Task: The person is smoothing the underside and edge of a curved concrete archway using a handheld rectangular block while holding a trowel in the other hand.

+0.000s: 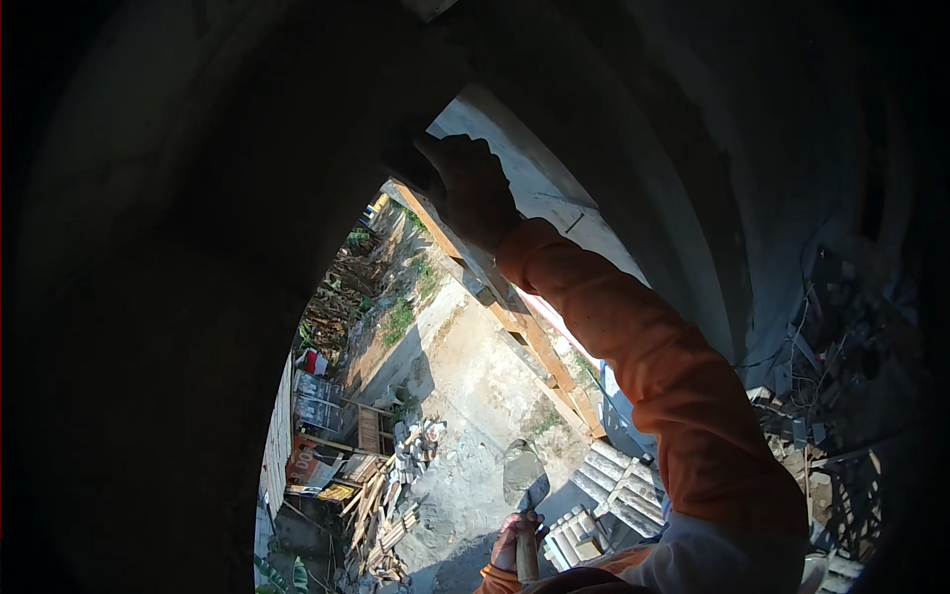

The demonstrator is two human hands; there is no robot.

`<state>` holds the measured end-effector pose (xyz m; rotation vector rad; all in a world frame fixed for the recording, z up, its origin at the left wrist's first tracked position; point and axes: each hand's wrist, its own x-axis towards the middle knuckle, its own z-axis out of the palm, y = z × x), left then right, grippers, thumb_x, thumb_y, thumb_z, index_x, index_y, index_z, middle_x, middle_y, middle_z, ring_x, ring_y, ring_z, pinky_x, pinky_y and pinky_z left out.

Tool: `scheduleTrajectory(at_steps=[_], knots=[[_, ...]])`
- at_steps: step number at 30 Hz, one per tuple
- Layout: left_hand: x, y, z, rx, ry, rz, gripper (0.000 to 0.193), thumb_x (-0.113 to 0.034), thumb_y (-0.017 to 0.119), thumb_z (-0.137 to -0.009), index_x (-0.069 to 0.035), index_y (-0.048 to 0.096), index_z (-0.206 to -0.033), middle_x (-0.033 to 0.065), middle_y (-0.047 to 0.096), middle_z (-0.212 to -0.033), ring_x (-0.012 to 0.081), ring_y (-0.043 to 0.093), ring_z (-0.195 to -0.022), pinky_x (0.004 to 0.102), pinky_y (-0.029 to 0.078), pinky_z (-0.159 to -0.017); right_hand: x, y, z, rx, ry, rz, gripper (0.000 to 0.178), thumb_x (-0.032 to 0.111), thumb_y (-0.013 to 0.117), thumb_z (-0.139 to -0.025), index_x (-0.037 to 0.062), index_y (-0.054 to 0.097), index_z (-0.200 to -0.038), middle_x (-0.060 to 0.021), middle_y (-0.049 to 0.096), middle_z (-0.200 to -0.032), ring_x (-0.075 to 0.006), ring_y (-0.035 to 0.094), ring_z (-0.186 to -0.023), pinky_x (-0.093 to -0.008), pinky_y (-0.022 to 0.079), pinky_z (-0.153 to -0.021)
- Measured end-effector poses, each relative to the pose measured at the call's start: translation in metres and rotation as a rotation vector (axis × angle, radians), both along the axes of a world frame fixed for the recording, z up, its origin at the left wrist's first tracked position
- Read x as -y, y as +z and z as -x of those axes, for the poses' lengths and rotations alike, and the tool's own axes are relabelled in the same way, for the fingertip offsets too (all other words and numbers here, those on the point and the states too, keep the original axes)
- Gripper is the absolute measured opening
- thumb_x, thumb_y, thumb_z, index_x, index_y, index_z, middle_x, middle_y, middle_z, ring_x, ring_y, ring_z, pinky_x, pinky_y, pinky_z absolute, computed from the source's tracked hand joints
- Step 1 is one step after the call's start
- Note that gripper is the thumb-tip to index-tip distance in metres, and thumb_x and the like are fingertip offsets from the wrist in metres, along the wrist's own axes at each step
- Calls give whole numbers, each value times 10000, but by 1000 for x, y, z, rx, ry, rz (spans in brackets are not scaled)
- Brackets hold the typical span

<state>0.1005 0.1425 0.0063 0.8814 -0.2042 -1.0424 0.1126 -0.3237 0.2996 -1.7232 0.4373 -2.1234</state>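
Note:
My right hand [473,188], at the end of a raised orange sleeve, is closed round a dark flat tool [408,158]. This tool is pressed to, or very near, the shaded wall edge [346,129]; deep shadow hides its exact kind. Low in the picture, my left hand [515,540] grips a trowel [527,562] by its wooden handle. The trowel's blade [522,475] points up and away from me, with grey matter on it. Both hands are in front of a bright opening between dark walls.
Far below lies pale ground [475,346] with a heap of scrap wood [371,510] and a shed roof [279,436]. A long wooden beam [534,342] slants past my right arm. Pale stacked poles [623,485] lie beneath it. Rubble [821,455] shows at the right.

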Motion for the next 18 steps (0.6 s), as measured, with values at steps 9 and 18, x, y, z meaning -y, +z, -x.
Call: scheduleTrajectory(at_steps=[9, 18], knots=[[5, 5, 10, 28, 43, 3, 114, -182, 570, -864, -110, 592, -950, 103, 541, -1086, 283, 471, -1125, 482, 404, -976, 73, 20, 29, 315, -54, -23, 413, 77, 561, -791, 23, 515, -1198, -227, 558, -1084, -382, 530, -1014, -444, 423, -885], [13, 11, 13, 13, 40, -17, 103, -149, 554, -854, -113, 592, -943, 104, 542, -1075, 276, 495, -1092, 480, 410, -972, 23, 7, 0, 76, -45, -16, 508, 92, 603, -763, 139, 472, -1252, -146, 534, -1024, -354, 500, -949, -485, 413, -781]])
